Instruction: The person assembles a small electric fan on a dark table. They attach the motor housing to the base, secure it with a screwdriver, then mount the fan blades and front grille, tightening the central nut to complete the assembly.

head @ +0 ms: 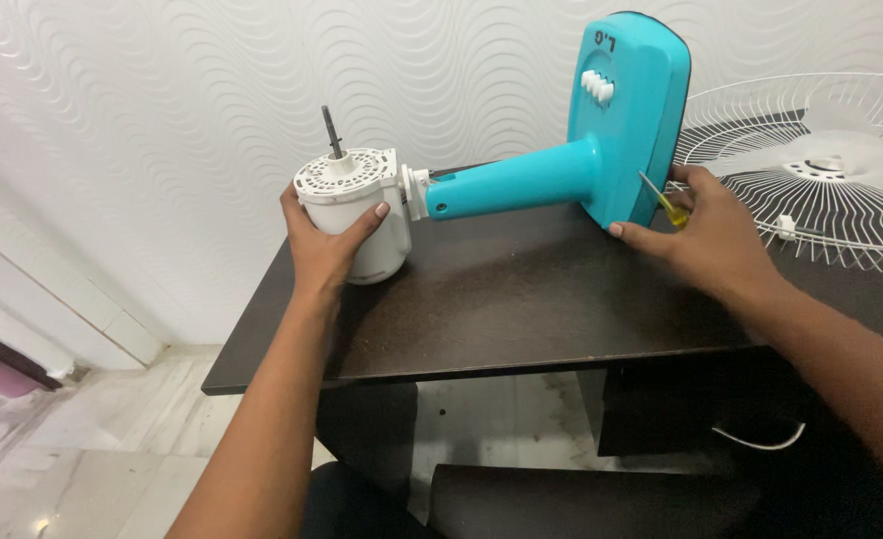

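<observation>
Left hand [326, 245] grips white motor [353, 205]; right hand [706, 235] steadies turquoise base [626, 110].

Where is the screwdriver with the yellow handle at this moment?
In the head view, the screwdriver is on the right side, held in the right hand. It lies against the lower edge of the turquoise fan base, in front of the white wire fan guard.

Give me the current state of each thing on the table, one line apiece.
White fan motor: shaft up, gripped by left hand.
Turquoise fan base: lying tipped on the dark table, steadied by right hand.
Screwdriver: held in right hand.
White wire fan guard: detached, lying on table.
</observation>
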